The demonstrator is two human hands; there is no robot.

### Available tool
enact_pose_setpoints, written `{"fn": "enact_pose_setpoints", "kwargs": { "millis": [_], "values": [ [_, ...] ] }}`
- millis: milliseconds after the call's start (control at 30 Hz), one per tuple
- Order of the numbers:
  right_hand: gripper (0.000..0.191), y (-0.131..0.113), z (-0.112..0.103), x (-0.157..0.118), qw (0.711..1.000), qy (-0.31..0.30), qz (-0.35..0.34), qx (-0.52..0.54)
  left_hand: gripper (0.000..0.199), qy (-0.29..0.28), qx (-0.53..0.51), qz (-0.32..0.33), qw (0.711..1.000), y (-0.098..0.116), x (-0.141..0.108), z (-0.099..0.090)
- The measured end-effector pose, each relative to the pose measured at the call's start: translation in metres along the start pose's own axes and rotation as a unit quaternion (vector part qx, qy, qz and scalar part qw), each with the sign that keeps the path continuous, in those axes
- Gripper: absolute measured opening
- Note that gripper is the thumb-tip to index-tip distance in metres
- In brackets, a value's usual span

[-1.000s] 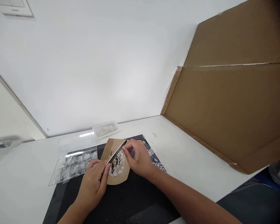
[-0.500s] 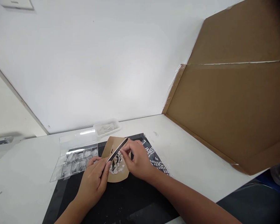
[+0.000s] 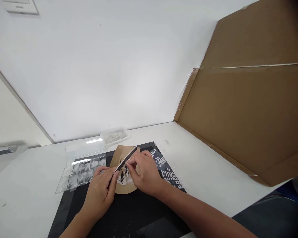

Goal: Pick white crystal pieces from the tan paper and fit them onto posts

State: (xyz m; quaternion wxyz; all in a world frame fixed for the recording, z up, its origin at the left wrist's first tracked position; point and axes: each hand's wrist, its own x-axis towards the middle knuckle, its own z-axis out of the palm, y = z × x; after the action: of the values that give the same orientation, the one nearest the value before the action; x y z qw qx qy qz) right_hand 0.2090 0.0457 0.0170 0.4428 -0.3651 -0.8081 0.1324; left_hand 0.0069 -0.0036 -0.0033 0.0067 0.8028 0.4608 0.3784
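My left hand (image 3: 100, 190) is closed around the lower end of a narrow nail file (image 3: 130, 155), dark on its face with a pale edge, which slants up to the right. My right hand (image 3: 144, 168) pinches thumb and forefinger together right beside the file's middle. Whatever is between those fingertips is too small to make out. Under both hands lies a sheet of brown paper (image 3: 126, 189), with small white scraps (image 3: 124, 181) and some black strips heaped on it.
A black mat (image 3: 124, 215) covers the table front. Rows of small white pieces (image 3: 172, 175) lie at its right. To the left stands an open clear compartment box (image 3: 81, 170); behind it, a white tray (image 3: 114, 136). A cardboard panel (image 3: 238, 115) rises at the right.
My right fingertips have shifted slightly down and left along the file. My left hand keeps its grip on the file. The whole view has moved a little.
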Motion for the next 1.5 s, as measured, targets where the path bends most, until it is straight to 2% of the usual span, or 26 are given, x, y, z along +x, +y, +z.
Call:
{"fn": "enact_pose_setpoints", "kwargs": {
  "millis": [167,367,500,633,767,900,1033,1167,1300,1433,1500],
  "values": [
    [0.017,0.008,-0.006,0.005,0.994,0.072,0.075,-0.02,0.022,-0.009,0.001,0.003,1.0,0.002,0.0,0.0],
    [0.012,0.004,-0.002,0.0,1.0,0.011,0.004,-0.019,0.02,-0.007,-0.006,-0.012,1.0,0.003,-0.002,0.001],
    [0.013,0.002,-0.003,0.001,0.998,0.048,0.037,-0.03,0.019,-0.007,-0.005,-0.004,1.0,0.003,-0.001,0.001],
    [0.012,0.005,-0.003,0.003,1.0,0.015,0.007,-0.01,0.018,-0.011,-0.004,-0.021,1.0,0.002,-0.001,0.003],
    [0.014,0.006,-0.004,0.004,0.997,0.055,0.038,-0.03,0.018,-0.011,-0.01,-0.027,1.0,0.001,-0.003,0.003],
    [0.016,0.003,-0.003,0.002,1.0,0.0,-0.003,-0.02,0.016,-0.02,-0.014,-0.016,1.0,-0.001,-0.004,0.004],
    [0.016,0.001,-0.001,0.001,0.999,0.032,0.019,-0.037,0.016,-0.013,-0.018,-0.019,1.0,-0.001,-0.003,0.004],
    [0.014,0.001,0.001,0.0,0.999,-0.002,-0.023,-0.026,0.017,-0.019,-0.019,-0.021,0.999,0.0,-0.002,0.004],
    [0.015,-0.001,0.001,0.0,0.998,0.037,0.031,-0.041,0.017,-0.011,-0.022,-0.025,0.999,0.0,-0.002,0.004],
    [0.016,-0.004,0.002,-0.002,0.999,-0.017,-0.028,-0.021,0.019,-0.02,-0.031,-0.016,0.999,0.0,-0.003,0.005],
    [0.018,-0.004,0.003,-0.002,0.999,0.021,-0.011,-0.043,0.019,-0.017,-0.033,-0.02,0.999,0.0,-0.002,0.005]
  ]
}}
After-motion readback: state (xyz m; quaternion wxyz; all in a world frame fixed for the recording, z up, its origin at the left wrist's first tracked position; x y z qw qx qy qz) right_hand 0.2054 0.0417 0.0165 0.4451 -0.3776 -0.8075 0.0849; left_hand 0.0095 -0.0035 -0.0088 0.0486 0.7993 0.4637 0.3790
